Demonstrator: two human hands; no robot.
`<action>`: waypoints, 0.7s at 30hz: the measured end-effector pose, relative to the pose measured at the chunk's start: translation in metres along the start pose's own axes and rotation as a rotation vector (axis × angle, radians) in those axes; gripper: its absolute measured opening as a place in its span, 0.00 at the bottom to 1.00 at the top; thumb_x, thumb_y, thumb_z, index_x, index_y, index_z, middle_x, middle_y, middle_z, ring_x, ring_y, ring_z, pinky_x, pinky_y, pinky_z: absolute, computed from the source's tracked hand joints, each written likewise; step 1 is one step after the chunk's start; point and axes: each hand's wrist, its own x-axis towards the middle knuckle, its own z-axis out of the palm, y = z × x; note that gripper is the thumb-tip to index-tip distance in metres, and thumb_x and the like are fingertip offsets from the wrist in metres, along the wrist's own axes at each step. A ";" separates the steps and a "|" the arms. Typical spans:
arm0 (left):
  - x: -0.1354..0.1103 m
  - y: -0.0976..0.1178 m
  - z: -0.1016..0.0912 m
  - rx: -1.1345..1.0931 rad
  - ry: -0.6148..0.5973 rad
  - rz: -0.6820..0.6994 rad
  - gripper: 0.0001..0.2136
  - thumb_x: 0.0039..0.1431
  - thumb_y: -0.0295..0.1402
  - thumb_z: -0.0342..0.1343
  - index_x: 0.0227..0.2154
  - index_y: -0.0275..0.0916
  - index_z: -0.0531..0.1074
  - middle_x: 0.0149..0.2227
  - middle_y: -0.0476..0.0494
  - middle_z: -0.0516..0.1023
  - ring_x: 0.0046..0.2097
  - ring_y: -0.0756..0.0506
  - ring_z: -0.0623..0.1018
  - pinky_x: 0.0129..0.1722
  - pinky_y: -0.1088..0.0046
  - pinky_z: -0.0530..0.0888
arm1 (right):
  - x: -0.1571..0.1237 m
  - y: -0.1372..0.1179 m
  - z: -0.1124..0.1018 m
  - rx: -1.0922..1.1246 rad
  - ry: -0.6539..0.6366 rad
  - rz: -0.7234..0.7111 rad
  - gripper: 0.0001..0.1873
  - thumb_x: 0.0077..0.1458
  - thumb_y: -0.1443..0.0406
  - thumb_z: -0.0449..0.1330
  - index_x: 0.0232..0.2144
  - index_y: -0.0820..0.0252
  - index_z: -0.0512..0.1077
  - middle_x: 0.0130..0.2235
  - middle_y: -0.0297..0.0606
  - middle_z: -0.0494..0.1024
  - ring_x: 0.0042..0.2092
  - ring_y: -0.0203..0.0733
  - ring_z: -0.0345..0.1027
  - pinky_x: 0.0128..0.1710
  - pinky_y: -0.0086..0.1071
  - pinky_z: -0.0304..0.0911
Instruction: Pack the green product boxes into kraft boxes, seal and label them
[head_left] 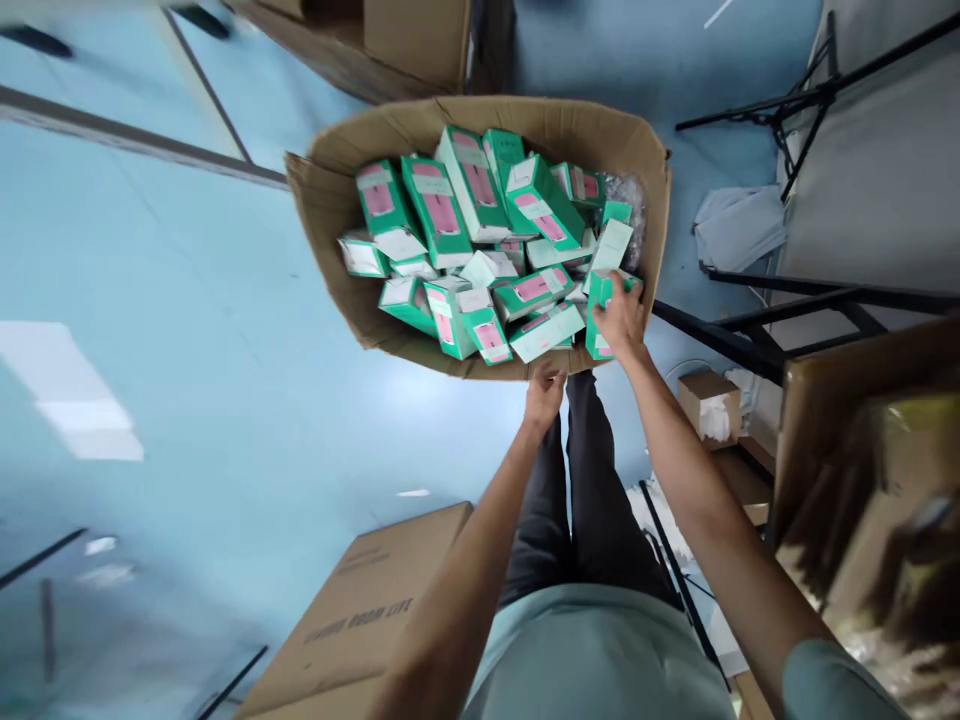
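Pale blue floor (225, 430) is being seen around an open carton (319, 215) at 12 o'clock, where green-and-pink boxes (437, 208) are being held in a jumble. Both forearms (686, 470) are being stretched forward. At the carton's 4 o'clock, a green box (598, 335) is being grasped by the right hand (624, 312), fingers bent over its top. At 5 o'clock, the left hand (544, 395) is being held at the near rim; whether its curled fingers are gripping cannot be told. Another carton (367, 580) is standing at 7 o'clock.
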 end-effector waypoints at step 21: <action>-0.356 0.135 -0.097 0.332 -0.406 0.683 0.47 0.34 0.40 0.86 0.62 0.38 0.78 0.54 0.37 0.83 0.34 0.50 0.80 0.37 0.69 0.82 | -0.430 -0.037 -0.252 0.684 0.667 -0.022 0.35 0.60 0.52 0.71 0.66 0.49 0.71 0.68 0.51 0.72 0.62 0.62 0.75 0.58 0.56 0.78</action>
